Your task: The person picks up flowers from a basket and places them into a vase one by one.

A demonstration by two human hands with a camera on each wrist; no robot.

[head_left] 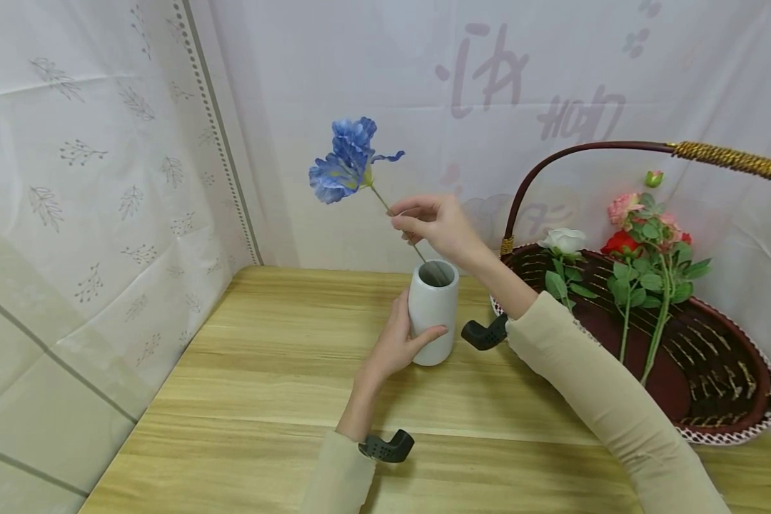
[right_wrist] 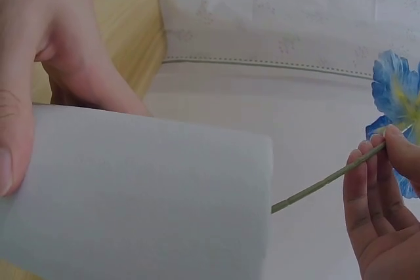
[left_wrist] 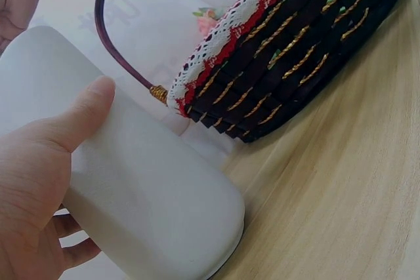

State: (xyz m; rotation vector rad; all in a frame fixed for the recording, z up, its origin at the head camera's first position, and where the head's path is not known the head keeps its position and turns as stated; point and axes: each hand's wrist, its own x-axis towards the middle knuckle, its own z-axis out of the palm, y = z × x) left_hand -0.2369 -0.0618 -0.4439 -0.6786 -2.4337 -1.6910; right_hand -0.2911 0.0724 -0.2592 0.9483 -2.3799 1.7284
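A white vase (head_left: 432, 314) stands upright on the wooden table. My left hand (head_left: 395, 339) grips its lower body, the thumb (left_wrist: 92, 106) across the front and the fingers behind. Above the rim, my right hand (head_left: 437, 225) pinches the thin green stem (right_wrist: 321, 183) of a blue artificial flower (head_left: 347, 160) between thumb and fingertips. The stem's lower end is inside the vase mouth, and its tip is hidden there. The blossom leans up and to the left of the vase.
To the right stands a dark woven basket (head_left: 739, 343) with a tall arched handle (head_left: 591, 146). In it lie a white rose (head_left: 563, 240), a red flower (head_left: 620, 244) and pink flowers (head_left: 625, 207) with green leaves. A patterned curtain (head_left: 103, 178) hangs at the left and back.
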